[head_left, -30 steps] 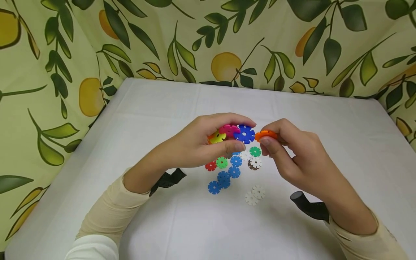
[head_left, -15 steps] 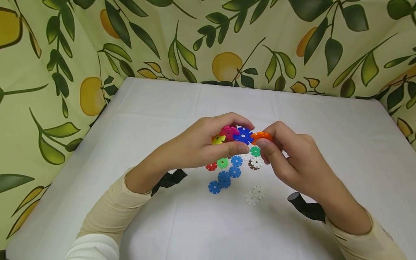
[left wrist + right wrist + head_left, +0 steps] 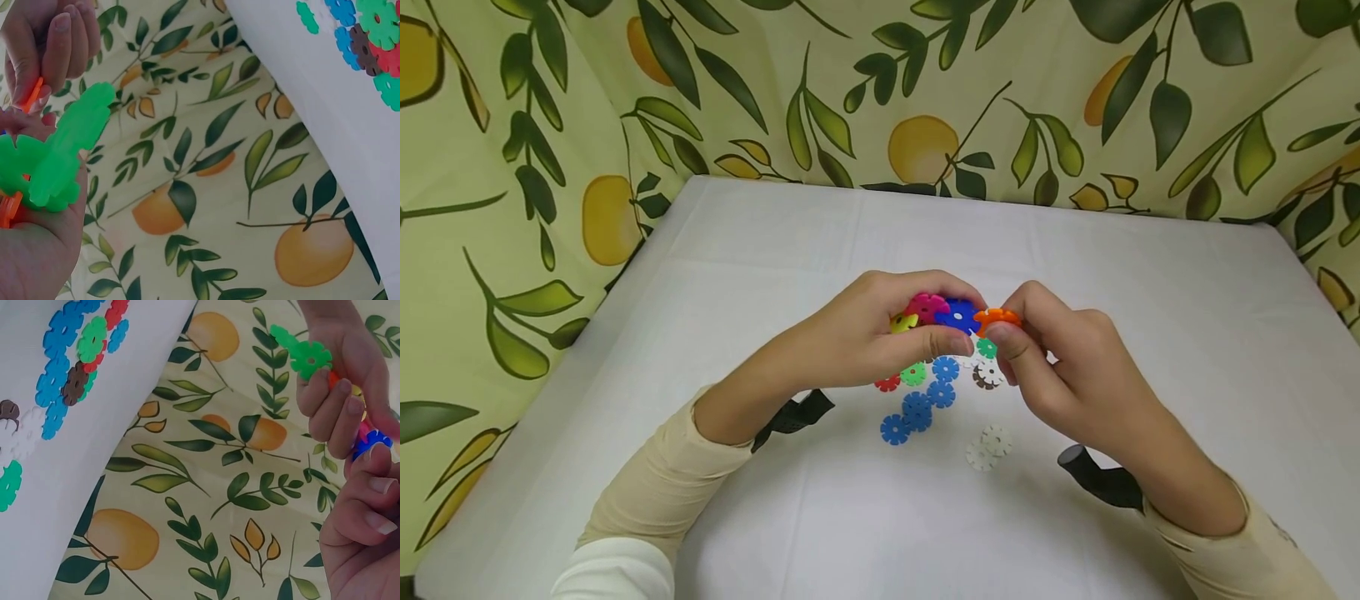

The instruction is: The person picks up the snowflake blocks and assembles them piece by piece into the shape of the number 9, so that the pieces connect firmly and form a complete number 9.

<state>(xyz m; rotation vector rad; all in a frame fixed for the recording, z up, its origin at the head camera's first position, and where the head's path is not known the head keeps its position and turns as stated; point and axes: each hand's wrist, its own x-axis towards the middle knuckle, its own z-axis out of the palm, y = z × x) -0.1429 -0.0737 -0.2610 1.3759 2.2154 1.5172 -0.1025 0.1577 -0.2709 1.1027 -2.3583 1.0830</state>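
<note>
My left hand [image 3: 850, 337] grips a joined chain of notched plastic flower discs above the table. A pink disc [image 3: 927, 307], a yellow disc [image 3: 902, 323] and a dark blue disc [image 3: 957, 317] show between its thumb and fingers. Green discs [image 3: 74, 147] of the same chain stick out on the far side of the palm in the left wrist view. Between thumb and index finger, my right hand [image 3: 1078, 371] pinches an orange disc [image 3: 997, 318]. Its edge meets the dark blue disc; whether their slots interlock I cannot tell.
Below the hands, loose discs lie on the white table [image 3: 760, 242]: several blue discs [image 3: 941, 393], white discs [image 3: 981, 455], a red disc [image 3: 887, 383] and a green disc [image 3: 913, 374]. A fruit-patterned cloth [image 3: 850, 100] hangs behind the table.
My right hand has moved left with the orange disc, closing the gap to the dark blue disc. The left hand keeps its grip on the chain and has barely moved.
</note>
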